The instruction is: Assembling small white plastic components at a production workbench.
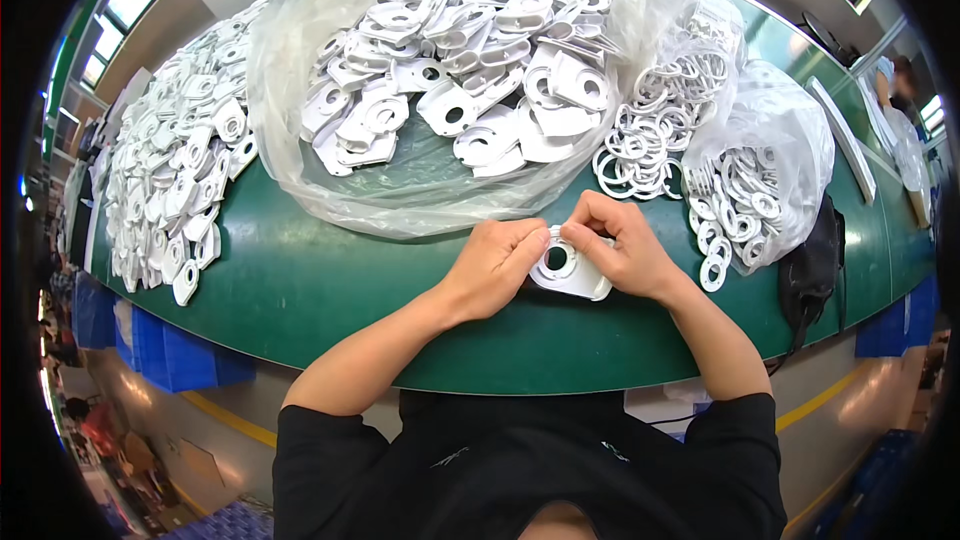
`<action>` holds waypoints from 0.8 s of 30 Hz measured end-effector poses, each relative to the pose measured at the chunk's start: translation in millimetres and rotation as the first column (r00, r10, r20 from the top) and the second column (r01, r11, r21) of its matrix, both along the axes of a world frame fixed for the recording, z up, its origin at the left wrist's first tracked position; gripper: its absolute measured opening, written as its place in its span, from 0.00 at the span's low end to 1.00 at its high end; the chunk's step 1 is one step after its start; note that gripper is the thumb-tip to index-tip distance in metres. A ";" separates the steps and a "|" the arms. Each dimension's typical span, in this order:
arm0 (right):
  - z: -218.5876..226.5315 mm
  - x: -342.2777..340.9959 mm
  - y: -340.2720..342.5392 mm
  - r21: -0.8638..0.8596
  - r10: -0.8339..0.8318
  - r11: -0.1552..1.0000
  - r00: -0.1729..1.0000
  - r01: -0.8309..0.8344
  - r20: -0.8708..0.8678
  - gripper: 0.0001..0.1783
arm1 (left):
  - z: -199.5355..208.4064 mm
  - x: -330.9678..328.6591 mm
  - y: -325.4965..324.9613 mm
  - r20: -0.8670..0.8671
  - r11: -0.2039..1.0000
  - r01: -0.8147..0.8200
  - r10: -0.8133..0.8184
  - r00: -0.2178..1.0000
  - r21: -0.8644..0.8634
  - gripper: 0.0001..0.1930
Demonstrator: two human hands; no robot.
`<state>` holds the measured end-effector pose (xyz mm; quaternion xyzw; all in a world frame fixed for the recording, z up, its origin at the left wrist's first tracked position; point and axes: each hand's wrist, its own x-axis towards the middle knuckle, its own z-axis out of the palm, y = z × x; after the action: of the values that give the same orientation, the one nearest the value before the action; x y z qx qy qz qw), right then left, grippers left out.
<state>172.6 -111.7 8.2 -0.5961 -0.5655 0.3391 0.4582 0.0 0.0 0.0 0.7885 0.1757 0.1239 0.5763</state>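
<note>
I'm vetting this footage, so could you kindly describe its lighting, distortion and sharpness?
In the head view, the near edge of the green table bows, likely fisheye distortion; in the head view, the window at upper left looks very bright and the floor shows glare; in the head view, the left hand, right hand and white part look fairly sharp.

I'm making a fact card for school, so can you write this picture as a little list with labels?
Left hand: fingertips pinching the upper edge of a white piece
Right hand: thumb and finger gripping the same piece from the other side
Held piece: flat, with a round hole
Table: green top
Ahead: big clear bag, open, full of similar pieces
Left side: loose pile of white pieces
Right side: white rings spilling from clear bags
Sleeves: black
</note>
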 end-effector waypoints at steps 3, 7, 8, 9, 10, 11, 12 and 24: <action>-0.5 0.5 -1.7 -0.035 0.023 0.999 1.000 -0.022 0.013 0.08 | 1.2 -0.2 -1.4 -0.080 0.988 0.015 -0.028 0.996 -0.151 0.19; -7.2 -10.7 3.7 0.049 -0.003 0.999 1.000 0.004 -0.008 0.08 | -7.7 3.5 -5.4 -0.006 0.976 -0.117 0.118 0.993 -0.182 0.18; -8.1 -16.7 4.7 0.088 -0.101 0.990 0.988 0.112 -0.118 0.07 | -10.2 6.5 -8.3 0.138 0.965 -0.197 0.222 0.965 -0.175 0.15; -8.8 -21.0 5.4 0.116 -0.184 0.970 0.956 0.214 -0.231 0.07 | -7.7 9.0 -13.4 0.140 0.964 -0.202 0.228 0.964 -0.175 0.15; -4.7 -21.8 4.2 0.026 -0.207 0.973 0.914 0.230 -0.350 0.05 | -2.6 12.6 -19.7 0.201 0.934 -0.250 0.304 0.931 -0.255 0.14; -11.6 -16.8 4.6 0.039 -0.212 0.968 0.897 0.246 -0.388 0.05 | 0.0 15.1 -23.4 0.254 0.896 -0.290 0.383 0.888 -0.336 0.16; -10.3 -16.3 5.9 0.058 -0.221 0.960 0.871 0.273 -0.440 0.05 | -7.4 18.2 -20.8 0.321 0.947 -0.226 0.293 0.901 -0.229 0.22; -12.3 -16.4 7.2 -0.029 -0.322 0.946 0.924 0.323 -0.208 0.14 | -9.6 5.0 -23.4 0.108 0.861 -0.164 0.128 0.986 0.480 0.21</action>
<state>156.1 -104.6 -4.1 -0.6405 -0.4091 0.3186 0.5664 5.0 -23.4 -9.6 0.8876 0.1771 0.2359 0.3538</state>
